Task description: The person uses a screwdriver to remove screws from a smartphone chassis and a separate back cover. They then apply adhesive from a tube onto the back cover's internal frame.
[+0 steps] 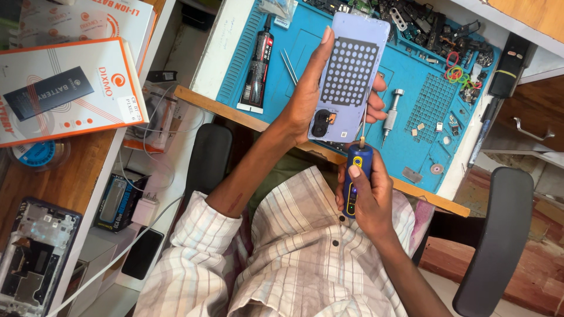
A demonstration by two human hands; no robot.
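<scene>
Packaging: flat white-and-orange rectangular cardboard boxes stacked upper left, partly cut off. Black adhesive tube lies on blue silicone work mat. Left hand grips lavender perforated phone back panel upright above mat. Right hand closed around blue-and-yellow screwdriver; tip contact unclear.

Left hand gripped a purple phone over the blue mat while right hand held a blue screwdriver at its bottom edge.
</scene>
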